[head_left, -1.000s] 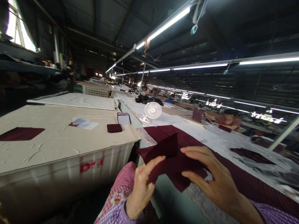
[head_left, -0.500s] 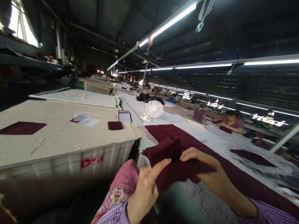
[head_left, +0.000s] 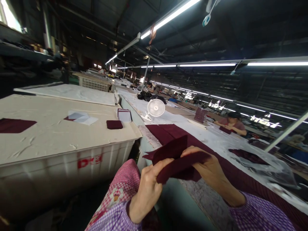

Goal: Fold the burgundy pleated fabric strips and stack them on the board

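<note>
Cloth (head_left: pixel 172 147): a dark maroon piece, folded, held up between both hands at the near edge of the table; one flap stands upright (whether its underside touches the fabric behind is hard to tell).
Left hand (head_left: pixel 148 183): grasping the cloth, thumb laid along the top, fingers tucked underneath.
Right hand (head_left: pixel 211 168): also grasping the cloth, fingers bent around it, some of them hidden by a fold.
Sleeves (head_left: pixel 262 211): purple and white check, gathered at the wrists.
Table (head_left: pixel 211 138): white-topped, running away into the room, with a long maroon length (head_left: pixel 166 131) spread along its near side.
Fan (head_left: pixel 156 108): small, white, round, near that length's far end.
Bin (head_left: pixel 108 157): pale, at the left, red letters on its side, a cream cover (head_left: pixel 53 138) on top.
On the cover: a flat maroon piece (head_left: pixel 16 125), overlapping white pieces (head_left: pixel 83 118), a neat maroon stack (head_left: pixel 114 124), and a white-faced pile (head_left: pixel 124 115) just beside it.
Co-worker (head_left: pixel 232 123): across the table at the right, arms resting forward, near a maroon bundle (head_left: pixel 200 115).
</note>
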`<state>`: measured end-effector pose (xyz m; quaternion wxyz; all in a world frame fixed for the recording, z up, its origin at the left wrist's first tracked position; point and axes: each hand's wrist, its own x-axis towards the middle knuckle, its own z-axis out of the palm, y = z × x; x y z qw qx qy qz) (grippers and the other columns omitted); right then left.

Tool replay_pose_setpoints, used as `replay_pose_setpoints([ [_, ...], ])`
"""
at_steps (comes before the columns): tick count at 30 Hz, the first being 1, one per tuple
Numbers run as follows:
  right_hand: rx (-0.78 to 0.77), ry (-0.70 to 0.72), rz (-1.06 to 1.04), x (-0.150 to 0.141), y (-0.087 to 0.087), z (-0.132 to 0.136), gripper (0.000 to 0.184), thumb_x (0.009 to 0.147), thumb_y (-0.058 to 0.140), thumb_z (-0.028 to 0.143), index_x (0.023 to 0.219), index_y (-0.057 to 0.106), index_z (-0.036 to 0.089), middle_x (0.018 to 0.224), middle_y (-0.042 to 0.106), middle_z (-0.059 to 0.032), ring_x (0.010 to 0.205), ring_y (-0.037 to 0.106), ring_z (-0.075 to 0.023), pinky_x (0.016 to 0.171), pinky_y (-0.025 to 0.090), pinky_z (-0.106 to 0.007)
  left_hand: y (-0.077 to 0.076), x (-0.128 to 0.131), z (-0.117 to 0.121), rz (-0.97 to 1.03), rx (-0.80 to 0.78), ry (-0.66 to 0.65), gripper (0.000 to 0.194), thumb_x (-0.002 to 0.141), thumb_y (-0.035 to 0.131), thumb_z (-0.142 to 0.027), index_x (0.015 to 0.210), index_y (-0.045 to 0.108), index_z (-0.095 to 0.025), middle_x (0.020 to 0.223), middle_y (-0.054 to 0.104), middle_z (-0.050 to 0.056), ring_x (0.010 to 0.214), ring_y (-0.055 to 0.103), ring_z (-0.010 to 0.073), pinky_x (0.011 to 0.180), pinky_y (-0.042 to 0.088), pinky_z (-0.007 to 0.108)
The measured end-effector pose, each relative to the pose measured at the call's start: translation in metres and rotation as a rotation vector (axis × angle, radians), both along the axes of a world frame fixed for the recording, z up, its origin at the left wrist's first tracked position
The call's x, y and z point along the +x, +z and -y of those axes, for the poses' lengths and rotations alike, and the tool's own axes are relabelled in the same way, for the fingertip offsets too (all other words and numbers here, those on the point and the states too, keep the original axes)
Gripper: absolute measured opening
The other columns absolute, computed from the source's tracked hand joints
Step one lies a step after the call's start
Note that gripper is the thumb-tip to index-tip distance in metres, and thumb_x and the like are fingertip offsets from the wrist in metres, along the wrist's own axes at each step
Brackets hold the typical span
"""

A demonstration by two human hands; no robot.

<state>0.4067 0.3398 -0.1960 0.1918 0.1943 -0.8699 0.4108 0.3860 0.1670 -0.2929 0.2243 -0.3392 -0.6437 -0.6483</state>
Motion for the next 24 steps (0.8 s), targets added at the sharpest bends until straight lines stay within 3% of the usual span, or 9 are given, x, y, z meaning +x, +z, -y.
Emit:
replay_pose_setpoints([
  [2,-0.031,-0.119,0.107,-0.001,-0.003,0.002,0.017,0.085,0.057,0.036,0.085,0.064,0.021,0.080,0.064,-0.0006,0.072,0.059,-0.0172,0.062,0.048,-0.026,0.000,0.000,-0.010,0.256,0.078,-0.100,0.020,0.088,0.049,-0.026,0.090,0.067,-0.018,0.075,0.071,0.000,0.066,0.064,0.0138,0.060,0.049,0.021],
  [5,-0.061,-0.182,0.197,-0.005,-0.004,-0.001,0.020,0.084,0.056,0.039,0.083,0.061,0.019,0.078,0.062,0.0000,0.071,0.055,-0.0169,0.061,0.046,-0.027,-0.001,0.000,-0.022,0.531,0.155,-0.211,0.031,0.084,0.052,-0.041,0.070,0.063,-0.016,0.061,0.065,-0.001,0.054,0.058,0.0137,0.049,0.044,0.023],
  [7,-0.085,-0.203,0.219,-0.009,-0.003,-0.007,0.020,0.082,0.059,0.039,0.079,0.060,0.019,0.077,0.061,0.0003,0.071,0.054,-0.0167,0.060,0.045,-0.026,-0.002,-0.003,-0.024,0.570,0.183,-0.226,0.030,0.081,0.055,-0.044,0.071,0.065,-0.017,0.069,0.069,0.001,0.061,0.061,0.0164,0.054,0.048,0.026],
  [10,-0.139,-0.212,0.266,-0.012,0.001,-0.023,0.020,0.080,0.062,0.038,0.079,0.059,0.019,0.076,0.062,0.0003,0.069,0.055,-0.0164,0.058,0.045,-0.026,-0.003,-0.015,-0.017,0.546,0.205,-0.148,0.025,0.079,0.058,-0.043,0.080,0.070,-0.021,0.084,0.073,0.002,0.079,0.065,0.0200,0.071,0.052,0.029],
  [13,-0.226,-0.193,0.332,-0.012,0.007,-0.043,0.022,0.083,0.056,0.041,0.082,0.057,0.019,0.070,0.061,0.0001,0.061,0.057,-0.0152,0.056,0.048,-0.027,-0.010,-0.038,-0.003,0.535,0.262,-0.017,0.024,0.076,0.063,-0.041,0.089,0.072,-0.023,0.096,0.073,0.002,0.096,0.063,0.0212,0.092,0.045,0.031],
  [15,-0.283,-0.187,0.350,-0.012,0.013,-0.058,0.023,0.086,0.049,0.041,0.077,0.054,0.020,0.061,0.055,0.0023,0.048,0.051,-0.0117,0.047,0.045,-0.024,-0.023,-0.058,0.006,0.561,0.311,0.066,0.026,0.074,0.065,-0.040,0.091,0.072,-0.022,0.099,0.072,0.002,0.102,0.060,0.0217,0.097,0.041,0.032],
  [18,-0.327,-0.181,0.350,-0.010,0.025,-0.080,0.030,0.086,0.041,0.038,0.061,0.043,0.022,0.049,0.035,0.0083,0.034,0.025,-0.0074,0.033,0.026,-0.020,-0.055,-0.092,0.015,0.640,0.387,0.177,0.030,0.069,0.068,-0.040,0.090,0.072,-0.019,0.098,0.072,0.004,0.103,0.060,0.0234,0.098,0.040,0.034],
  [20,-0.338,-0.170,0.359,-0.008,0.031,-0.091,0.033,0.086,0.038,0.036,0.057,0.035,0.023,0.049,0.024,0.0100,0.035,0.012,-0.0072,0.032,0.019,-0.019,-0.082,-0.112,0.017,0.701,0.421,0.219,0.033,0.067,0.068,-0.040,0.091,0.072,-0.017,0.099,0.072,0.007,0.101,0.061,0.0246,0.097,0.042,0.037],
  [24,-0.357,-0.158,0.380,-0.003,0.030,-0.103,0.032,0.087,0.031,0.038,0.059,0.033,0.023,0.055,0.018,0.0099,0.039,0.005,-0.0084,0.034,0.013,-0.020,-0.130,-0.138,0.019,0.803,0.454,0.303,0.033,0.064,0.070,-0.035,0.090,0.072,-0.015,0.099,0.072,0.008,0.102,0.061,0.0252,0.095,0.043,0.038],
])
